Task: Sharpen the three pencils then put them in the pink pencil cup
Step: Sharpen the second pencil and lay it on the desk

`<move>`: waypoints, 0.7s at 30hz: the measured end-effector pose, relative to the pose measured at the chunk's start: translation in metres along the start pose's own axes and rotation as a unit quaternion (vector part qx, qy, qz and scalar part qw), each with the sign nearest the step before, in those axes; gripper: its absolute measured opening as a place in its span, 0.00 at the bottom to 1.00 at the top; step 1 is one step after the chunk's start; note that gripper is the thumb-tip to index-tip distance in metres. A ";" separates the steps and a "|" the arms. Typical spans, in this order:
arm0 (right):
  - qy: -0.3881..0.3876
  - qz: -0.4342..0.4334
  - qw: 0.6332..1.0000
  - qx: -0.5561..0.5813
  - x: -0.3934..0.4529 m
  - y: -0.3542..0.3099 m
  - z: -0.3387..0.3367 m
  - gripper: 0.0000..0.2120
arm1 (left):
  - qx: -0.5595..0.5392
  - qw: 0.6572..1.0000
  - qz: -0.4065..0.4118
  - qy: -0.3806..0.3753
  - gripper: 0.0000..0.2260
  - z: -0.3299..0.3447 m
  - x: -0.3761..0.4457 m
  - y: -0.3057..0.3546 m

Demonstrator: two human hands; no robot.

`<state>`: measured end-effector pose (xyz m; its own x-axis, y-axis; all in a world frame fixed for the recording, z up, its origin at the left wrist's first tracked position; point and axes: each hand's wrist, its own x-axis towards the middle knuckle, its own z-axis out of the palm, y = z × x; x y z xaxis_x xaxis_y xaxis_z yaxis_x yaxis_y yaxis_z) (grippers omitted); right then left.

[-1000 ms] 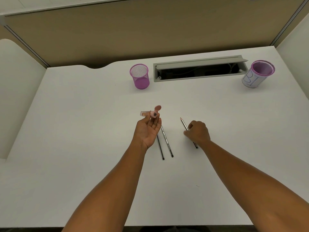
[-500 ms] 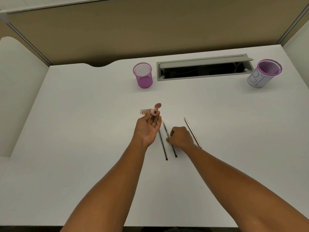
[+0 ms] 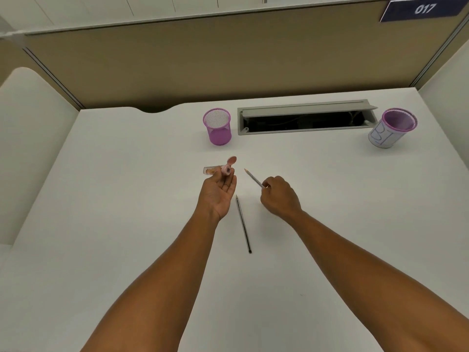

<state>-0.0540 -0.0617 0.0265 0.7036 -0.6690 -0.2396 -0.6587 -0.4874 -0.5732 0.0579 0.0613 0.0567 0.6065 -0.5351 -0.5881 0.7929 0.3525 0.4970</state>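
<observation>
My left hand (image 3: 217, 193) is palm up over the middle of the white desk, its fingertips holding a small pink pencil sharpener (image 3: 223, 170) with a clear shavings box and its lid flipped open. To its right, my right hand (image 3: 278, 196) grips a grey pencil (image 3: 253, 177) whose tip points up-left toward the sharpener. A second pencil (image 3: 243, 223) lies on the desk between my two forearms. I do not see a third pencil. The pink mesh pencil cup (image 3: 217, 127) stands upright and empty behind my left hand.
A second cup (image 3: 389, 129), pink-rimmed and wrapped in white paper with pen marks, stands at the far right. An open grey cable tray (image 3: 304, 118) is set into the desk at the back. Beige partition walls enclose the desk.
My right hand left the right-hand pencil, moved to the middle one, took hold of it and lifted it toward the sharpener. My left hand has kept hold of the sharpener.
</observation>
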 end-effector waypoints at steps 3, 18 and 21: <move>0.028 -0.033 0.999 0.007 0.002 0.001 -0.017 0.10 | 0.028 0.999 0.015 0.000 0.07 0.007 0.000 0.004; 0.103 -0.176 0.979 -0.025 -0.009 -0.023 -0.066 0.10 | 0.110 0.990 0.047 -0.078 0.09 0.033 -0.006 0.007; 0.108 -0.189 0.976 -0.027 -0.010 -0.032 -0.075 0.10 | 0.109 0.989 0.062 -0.077 0.13 0.039 -0.010 0.008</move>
<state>-0.0594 -0.0816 0.1057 0.8298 -0.5362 0.1546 -0.3808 -0.7467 -0.5454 0.0563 0.0395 0.0916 0.6692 -0.6139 -0.4187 0.6715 0.2582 0.6946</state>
